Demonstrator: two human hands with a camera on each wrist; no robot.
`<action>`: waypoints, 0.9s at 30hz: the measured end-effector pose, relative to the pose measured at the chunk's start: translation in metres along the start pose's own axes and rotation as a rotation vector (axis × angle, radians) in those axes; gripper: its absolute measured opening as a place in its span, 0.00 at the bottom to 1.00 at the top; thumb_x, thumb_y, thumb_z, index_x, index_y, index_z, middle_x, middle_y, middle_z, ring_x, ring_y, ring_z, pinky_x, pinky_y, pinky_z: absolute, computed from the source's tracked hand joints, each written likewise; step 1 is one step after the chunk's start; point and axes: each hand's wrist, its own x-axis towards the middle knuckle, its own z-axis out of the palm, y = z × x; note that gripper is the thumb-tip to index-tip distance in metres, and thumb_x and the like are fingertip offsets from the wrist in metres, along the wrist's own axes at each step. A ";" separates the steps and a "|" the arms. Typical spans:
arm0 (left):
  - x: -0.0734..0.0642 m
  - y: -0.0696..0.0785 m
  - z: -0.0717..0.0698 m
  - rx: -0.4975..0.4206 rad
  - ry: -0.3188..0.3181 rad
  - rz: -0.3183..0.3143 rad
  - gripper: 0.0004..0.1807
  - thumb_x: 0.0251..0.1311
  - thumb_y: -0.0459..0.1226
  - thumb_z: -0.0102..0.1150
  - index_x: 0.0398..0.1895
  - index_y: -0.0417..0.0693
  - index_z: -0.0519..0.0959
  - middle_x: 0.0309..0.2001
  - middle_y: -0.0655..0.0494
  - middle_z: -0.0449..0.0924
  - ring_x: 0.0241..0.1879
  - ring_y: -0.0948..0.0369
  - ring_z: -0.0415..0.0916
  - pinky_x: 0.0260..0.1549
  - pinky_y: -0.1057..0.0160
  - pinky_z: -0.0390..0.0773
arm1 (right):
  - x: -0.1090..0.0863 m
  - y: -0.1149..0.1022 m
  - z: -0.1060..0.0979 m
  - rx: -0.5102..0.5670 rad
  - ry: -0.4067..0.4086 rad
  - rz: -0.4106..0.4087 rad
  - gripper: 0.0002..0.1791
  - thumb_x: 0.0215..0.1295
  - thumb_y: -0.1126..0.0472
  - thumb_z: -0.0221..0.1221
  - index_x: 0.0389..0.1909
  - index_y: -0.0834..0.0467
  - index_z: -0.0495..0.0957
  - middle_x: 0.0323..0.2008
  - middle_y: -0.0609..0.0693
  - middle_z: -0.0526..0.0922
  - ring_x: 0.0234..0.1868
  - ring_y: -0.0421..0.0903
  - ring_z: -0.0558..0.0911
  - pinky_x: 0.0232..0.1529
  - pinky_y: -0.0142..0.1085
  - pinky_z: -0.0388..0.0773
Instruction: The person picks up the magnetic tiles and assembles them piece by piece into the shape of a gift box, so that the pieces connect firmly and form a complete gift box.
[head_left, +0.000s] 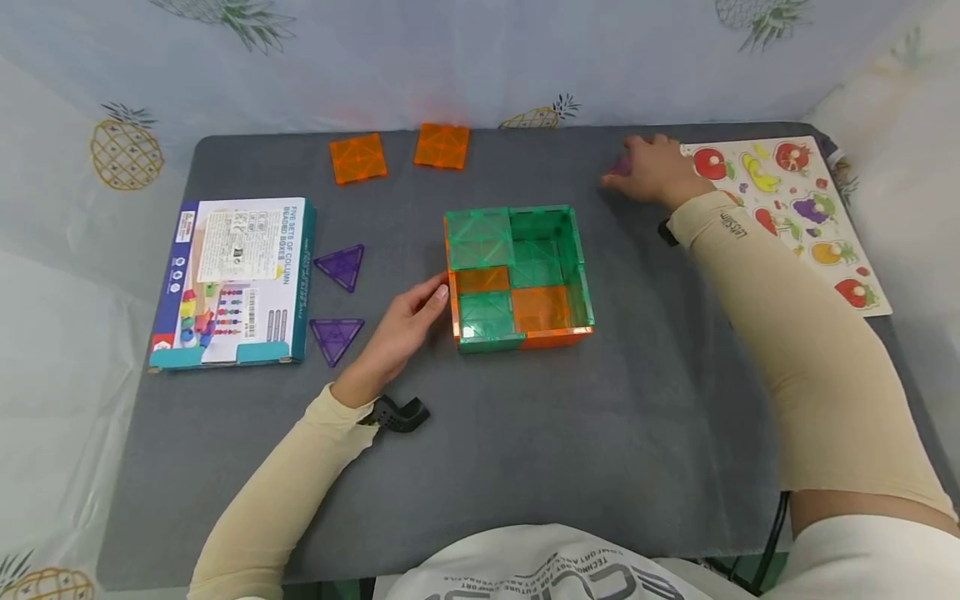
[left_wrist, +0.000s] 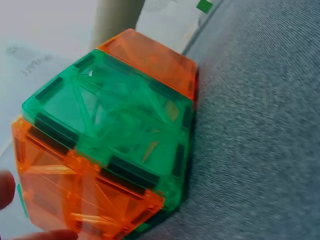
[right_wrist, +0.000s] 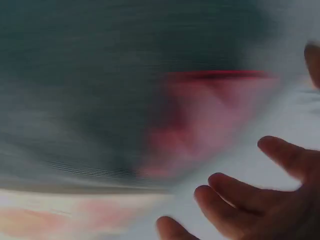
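The left hand (head_left: pixel 403 329) is relaxed and part-open, thumb and fingers apart, its fingertips at the near-hand wall of an open-topped box of translucent green and orange square plastic tiles (head_left: pixel 483 312); it has no closed grip. The tile box stands immediately right of this hand: green squares cover part of its top, green inner walls show through the opening, and dark strips line the tile edges. Whether loose parts lie inside cannot be told. The right hand (head_left: pixel 658 171) is open, fingers spread, at a reddish-purple translucent plastic tile (right_wrist: pixel 200 120); blur hides the tile's exact shape and any contact. Left of the left hand lie two purple triangular plastic tiles (head_left: pixel 342 267), then a white-and-teal printed cardboard carton (head_left: pixel 292 333), contents hidden. Beyond the left hand, two orange square plastic tiles (head_left: pixel 441 147) lie near the far edge. Right of the right hand lies a white fruit-printed board (head_left: pixel 795 217).
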 end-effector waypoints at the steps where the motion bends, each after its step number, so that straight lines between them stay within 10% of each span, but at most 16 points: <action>1: 0.000 0.000 0.001 -0.001 0.002 0.006 0.28 0.74 0.43 0.43 0.73 0.43 0.58 0.71 0.47 0.61 0.72 0.54 0.55 0.70 0.52 0.57 | 0.004 0.012 0.005 0.009 -0.018 0.029 0.47 0.68 0.37 0.45 0.75 0.63 0.42 0.68 0.76 0.52 0.67 0.73 0.55 0.61 0.70 0.57; 8: -0.001 0.000 0.002 0.012 -0.011 0.024 0.28 0.73 0.42 0.44 0.74 0.45 0.57 0.68 0.44 0.62 0.69 0.52 0.60 0.68 0.49 0.59 | 0.003 0.038 0.024 -0.047 0.114 -0.083 0.35 0.69 0.45 0.51 0.65 0.69 0.60 0.49 0.72 0.73 0.49 0.66 0.72 0.51 0.59 0.71; 15: 0.001 -0.003 0.001 0.045 0.007 0.030 0.29 0.73 0.43 0.45 0.73 0.46 0.58 0.68 0.45 0.63 0.67 0.52 0.62 0.67 0.50 0.61 | -0.029 -0.003 -0.009 -0.076 0.269 -0.423 0.31 0.62 0.48 0.62 0.55 0.69 0.74 0.47 0.67 0.79 0.46 0.62 0.75 0.56 0.57 0.65; 20: 0.002 -0.004 0.002 0.047 0.027 0.025 0.29 0.72 0.44 0.46 0.73 0.48 0.59 0.68 0.47 0.64 0.64 0.53 0.65 0.65 0.51 0.64 | -0.062 -0.046 -0.019 -0.040 0.192 -0.710 0.35 0.57 0.48 0.67 0.61 0.63 0.73 0.58 0.61 0.76 0.58 0.59 0.72 0.58 0.55 0.68; 27: 0.002 -0.004 0.005 0.043 0.036 0.020 0.29 0.72 0.43 0.46 0.73 0.46 0.59 0.68 0.46 0.64 0.64 0.52 0.65 0.63 0.51 0.64 | -0.071 -0.068 0.006 -0.078 0.115 -0.842 0.37 0.56 0.48 0.68 0.62 0.63 0.72 0.60 0.60 0.75 0.61 0.56 0.70 0.60 0.52 0.70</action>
